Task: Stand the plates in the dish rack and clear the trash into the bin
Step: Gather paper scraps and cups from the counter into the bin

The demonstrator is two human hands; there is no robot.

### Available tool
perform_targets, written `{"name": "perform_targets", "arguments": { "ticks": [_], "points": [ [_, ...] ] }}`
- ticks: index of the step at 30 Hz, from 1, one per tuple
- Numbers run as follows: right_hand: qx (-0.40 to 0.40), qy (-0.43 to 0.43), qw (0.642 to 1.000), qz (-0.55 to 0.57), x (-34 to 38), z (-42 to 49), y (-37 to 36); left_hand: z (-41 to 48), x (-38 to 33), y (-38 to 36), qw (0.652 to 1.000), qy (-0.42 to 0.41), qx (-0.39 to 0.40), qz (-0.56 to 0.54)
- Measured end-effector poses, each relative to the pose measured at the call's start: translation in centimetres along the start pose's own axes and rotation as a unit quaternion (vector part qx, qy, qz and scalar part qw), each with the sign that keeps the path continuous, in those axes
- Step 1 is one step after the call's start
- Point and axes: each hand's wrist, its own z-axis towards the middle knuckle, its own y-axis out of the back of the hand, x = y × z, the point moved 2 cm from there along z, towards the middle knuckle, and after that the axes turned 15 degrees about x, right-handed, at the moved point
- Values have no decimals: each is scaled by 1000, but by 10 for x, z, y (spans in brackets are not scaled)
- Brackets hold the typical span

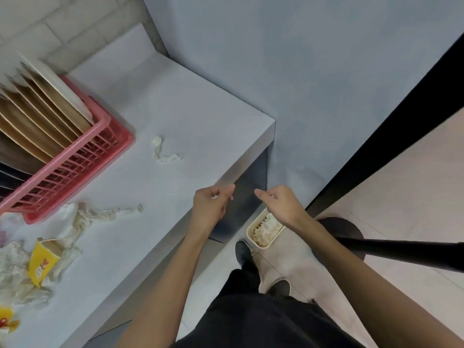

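Several beige and white plates (50,96) stand upright in the pink dish rack (100,116) at the left of the grey counter (195,104). Crumpled tissue (163,151) lies mid-counter, and a twisted tissue (100,214) and a yellow paper cup (42,262) lie by the rack's front. My left hand (211,204) hovers over the counter's front edge, its fingers curled round a small white scrap. My right hand (281,204) is past the edge, above the cream bin (251,237) on the floor, fingers curled with nothing visible in them. The bin holds white tissue (267,228).
More crumpled tissues (17,277) and a yellow wrapper (7,320) sit at the counter's near left. A black stand with a round base (344,229) and a pole (401,252) is right of the bin. A grey wall closes the back, and my feet are by the bin.
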Motion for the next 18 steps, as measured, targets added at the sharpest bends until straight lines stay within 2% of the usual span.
{"name": "perform_targets", "arguments": {
  "ticks": [5,11,18],
  "points": [
    [-44,-75,996,32,-44,-23,-14,-7,25,-35,996,36,84,22],
    [-84,-140,984,75,-77,-42,-35,-2,53,-55,985,78,149,40],
    [-130,-210,967,65,-100,-50,-81,8,97,-50,980,72,173,71]
  ]
}}
